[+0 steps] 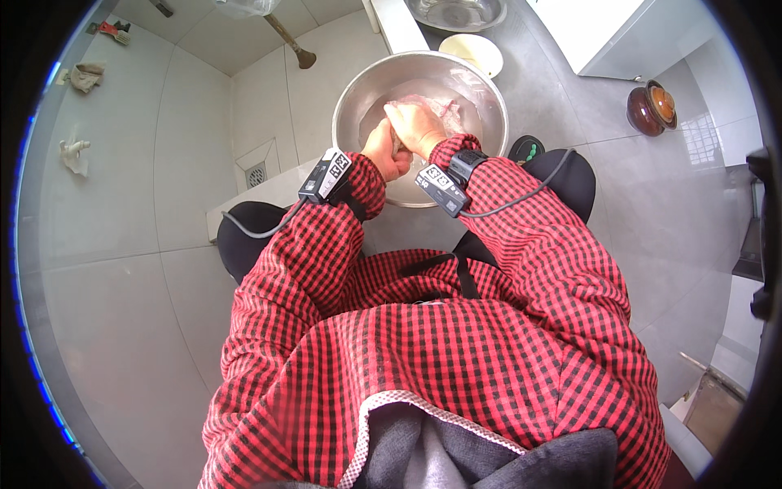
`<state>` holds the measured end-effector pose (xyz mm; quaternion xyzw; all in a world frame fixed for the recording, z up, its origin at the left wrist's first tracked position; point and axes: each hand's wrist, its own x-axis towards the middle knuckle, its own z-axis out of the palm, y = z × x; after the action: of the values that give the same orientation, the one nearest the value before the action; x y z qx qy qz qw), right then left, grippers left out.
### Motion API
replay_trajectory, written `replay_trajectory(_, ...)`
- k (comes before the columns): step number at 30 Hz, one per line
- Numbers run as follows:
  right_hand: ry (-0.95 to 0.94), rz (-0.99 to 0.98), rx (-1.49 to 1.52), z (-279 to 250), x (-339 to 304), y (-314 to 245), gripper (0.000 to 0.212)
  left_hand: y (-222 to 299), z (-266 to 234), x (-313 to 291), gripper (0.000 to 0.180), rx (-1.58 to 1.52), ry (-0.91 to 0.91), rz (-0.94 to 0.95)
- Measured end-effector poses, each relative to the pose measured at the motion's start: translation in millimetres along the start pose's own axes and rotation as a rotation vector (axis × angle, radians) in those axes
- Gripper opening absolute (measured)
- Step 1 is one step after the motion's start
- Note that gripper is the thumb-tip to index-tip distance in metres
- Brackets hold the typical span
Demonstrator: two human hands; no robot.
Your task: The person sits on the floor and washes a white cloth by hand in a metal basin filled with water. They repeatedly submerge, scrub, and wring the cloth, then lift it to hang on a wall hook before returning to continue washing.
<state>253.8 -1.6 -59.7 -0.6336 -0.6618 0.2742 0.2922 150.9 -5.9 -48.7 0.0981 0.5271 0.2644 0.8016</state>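
A large round metal basin [341,120] with shallow water in it stands between my knees. Inside it lies a pale pink, soft-looking piece of raw meat [450,113], partly covered by my hands. My left hand [384,151] is closed, its fingers pressed against my right hand over the basin. The right hand [418,127] curls over the left, its fingers bent. Between the two palms a small bit of the pale meat shows; most of what they grip is hidden. Both wrists carry a small strapped-on box with a cable, over red and black checked sleeves.
Behind the basin are a cream-coloured round bowl [473,52] and another metal basin [460,14]. A lidded brown pot [649,109] sits on the tiles to the right. A floor drain [257,174] and a low white ledge [281,189] lie left. A wooden handle [292,41] leans farther back.
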Motion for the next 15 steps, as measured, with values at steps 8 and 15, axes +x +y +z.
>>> replay_trajectory(8,-0.281,0.388,-0.125,21.0,1.9,60.7,0.033,-13.8,-47.5,28.5,0.021,0.429,0.311,0.203)
replay_trajectory(15,-0.307,0.384,-0.223,23.8,-15.8,53.9,0.030,-24.1,-41.5,33.9,0.036,0.595,-0.033,0.098)
